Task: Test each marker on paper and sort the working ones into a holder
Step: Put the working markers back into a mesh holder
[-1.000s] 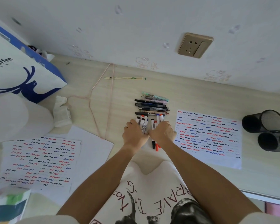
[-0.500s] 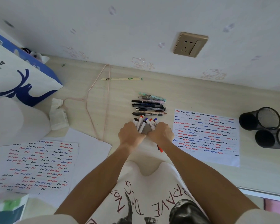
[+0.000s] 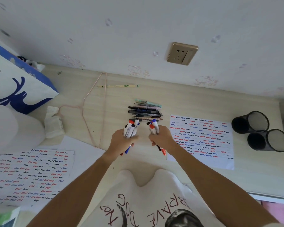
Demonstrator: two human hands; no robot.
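Observation:
My left hand (image 3: 121, 140) grips a bundle of white markers (image 3: 130, 128) with red, blue and black caps, lifted off the desk. My right hand (image 3: 162, 139) grips a smaller bundle of markers (image 3: 154, 127), a red cap sticking out below the fist. The two hands are a short gap apart. Behind them a stack of thin pens (image 3: 145, 111) lies on the desk. A test sheet (image 3: 202, 140) covered in red, blue and black squiggles lies to the right. Two black mesh holders (image 3: 251, 122) lie on their sides at the far right.
Another squiggle-covered sheet (image 3: 31, 174) lies at the left front on blank paper. A blue and white paper bag (image 3: 15, 89) stands at the back left, with a tissue pack (image 3: 53, 123), a pink wire hanger (image 3: 95, 108) and chopsticks (image 3: 116, 86) nearby. The wall runs along the desk's back.
The hands, pressed together on one group of markers on the desk, have lifted and split apart, each now holding its own bundle.

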